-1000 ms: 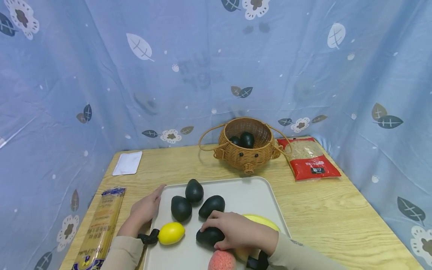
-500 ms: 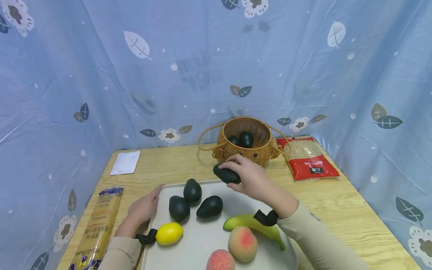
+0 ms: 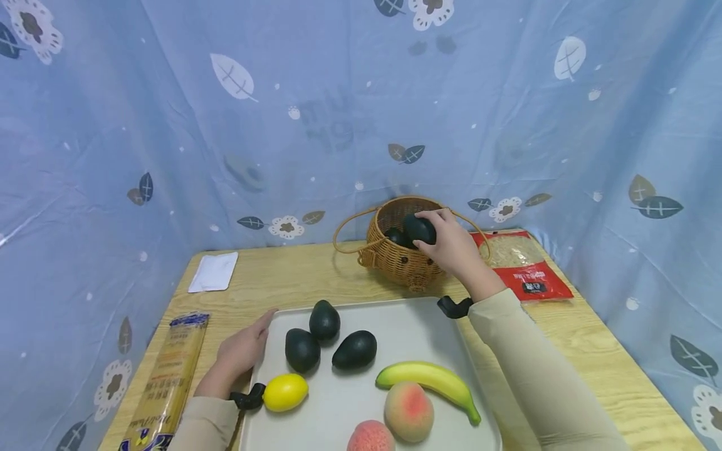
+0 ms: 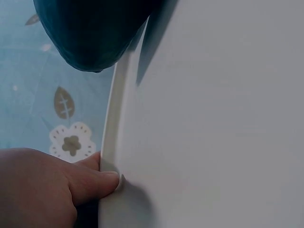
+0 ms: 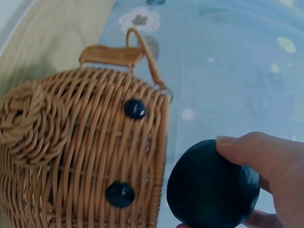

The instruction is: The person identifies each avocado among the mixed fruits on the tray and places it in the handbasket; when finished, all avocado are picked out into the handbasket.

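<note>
My right hand [image 3: 453, 245] holds a dark green avocado [image 3: 419, 230] over the mouth of the wicker basket [image 3: 395, 263]. In the right wrist view, thumb and fingers grip the avocado [image 5: 209, 185] right beside the basket's rim [image 5: 162, 156]. Another dark avocado [image 3: 397, 237] shows inside the basket. With its thumb over the rim, my left hand [image 3: 244, 348] pinches the left edge of the white tray [image 4: 111, 128]. On that tray lie three avocados [image 3: 354, 350], a lemon [image 3: 286, 392], a banana [image 3: 431, 378], a peach [image 3: 408, 411] and a pinkish-red round fruit [image 3: 371, 437].
A pack of dry noodles [image 3: 163, 382] lies left of the tray. Farther back there is a white packet [image 3: 213, 272]. Behind my right forearm, a red and clear bag [image 3: 530, 279] lies beside the basket. A blue patterned curtain [image 3: 316, 125] surrounds the table.
My right hand has picked an avocado off the tray and carried it up and back to the basket. The banana and peach are uncovered. My left hand stays at the tray's edge.
</note>
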The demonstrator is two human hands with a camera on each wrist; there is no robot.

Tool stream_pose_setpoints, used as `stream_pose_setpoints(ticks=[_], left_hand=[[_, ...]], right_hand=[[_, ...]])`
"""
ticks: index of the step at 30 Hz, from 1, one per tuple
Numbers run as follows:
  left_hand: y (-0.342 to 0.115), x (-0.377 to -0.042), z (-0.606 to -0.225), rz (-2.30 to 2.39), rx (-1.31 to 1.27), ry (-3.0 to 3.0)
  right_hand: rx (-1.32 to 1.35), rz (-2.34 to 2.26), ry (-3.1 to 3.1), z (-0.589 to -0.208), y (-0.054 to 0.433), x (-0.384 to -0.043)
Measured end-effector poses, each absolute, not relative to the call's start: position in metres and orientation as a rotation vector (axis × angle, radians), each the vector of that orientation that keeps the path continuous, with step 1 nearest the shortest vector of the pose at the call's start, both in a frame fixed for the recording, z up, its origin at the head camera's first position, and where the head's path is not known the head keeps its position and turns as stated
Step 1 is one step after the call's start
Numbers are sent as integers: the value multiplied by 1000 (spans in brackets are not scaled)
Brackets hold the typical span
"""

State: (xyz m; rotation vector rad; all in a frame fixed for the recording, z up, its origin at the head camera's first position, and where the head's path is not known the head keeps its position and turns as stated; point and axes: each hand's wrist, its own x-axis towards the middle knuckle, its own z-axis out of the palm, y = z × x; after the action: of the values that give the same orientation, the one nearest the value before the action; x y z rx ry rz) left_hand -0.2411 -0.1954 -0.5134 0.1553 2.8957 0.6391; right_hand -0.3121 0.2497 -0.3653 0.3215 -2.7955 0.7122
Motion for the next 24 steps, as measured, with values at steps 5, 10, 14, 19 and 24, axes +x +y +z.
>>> stream_pose_setpoints(ticks=[5, 10, 14, 19, 24], left_hand=[[-194, -243, -514, 640, 141, 2891], [-191, -245, -518, 641, 138, 2891], [-190, -245, -519, 640, 136, 2897], [-193, -244, -520, 639, 132, 2898], [-196, -245, -520, 645, 116, 2904]], right_hand=[[215, 701, -2829, -370, 257, -318], [93, 630, -2848, -373, 261, -317], [81, 588, -2787, -373, 256, -313], [336, 682, -2621, -378, 235, -300], [671, 803, -2619, -392, 204, -284]])
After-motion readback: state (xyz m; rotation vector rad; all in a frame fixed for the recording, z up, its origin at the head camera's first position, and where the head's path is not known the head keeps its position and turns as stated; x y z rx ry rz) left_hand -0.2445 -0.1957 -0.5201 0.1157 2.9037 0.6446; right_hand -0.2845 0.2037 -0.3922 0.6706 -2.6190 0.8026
